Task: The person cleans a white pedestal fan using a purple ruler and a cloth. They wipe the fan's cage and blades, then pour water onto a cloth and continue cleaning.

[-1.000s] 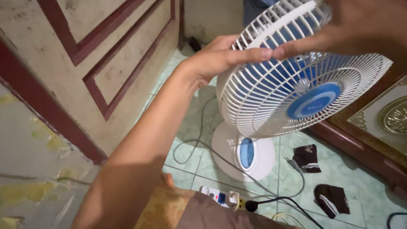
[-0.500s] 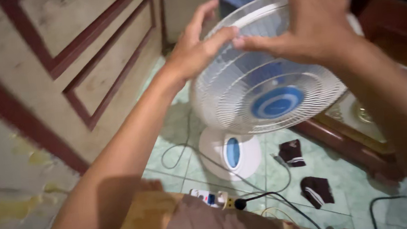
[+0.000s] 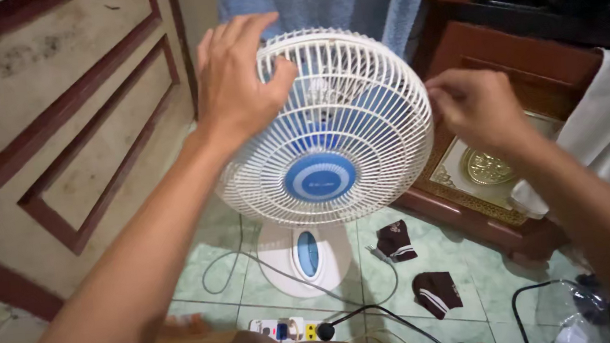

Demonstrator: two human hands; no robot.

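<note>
Standing on the green tiled floor point(image 3: 476, 274), the white desk fan point(image 3: 320, 130) faces up at the camera, front grille in place. The left hand point(image 3: 238, 82) lies spread on the grille's upper left edge, its grip wide. The right hand point(image 3: 472, 105) pinches the right rim, grip narrow. A power strip point(image 3: 286, 330) and two dark socks point(image 3: 416, 268) lie just beyond the fan's base.

A fan point(image 3: 323, 129) is standing on the floor point(image 3: 255, 271); a power strip point(image 3: 286, 330) is lying at its six o'clock, two cloths point(image 3: 416, 265) at four, a door point(image 3: 58, 127) at nine.
</note>
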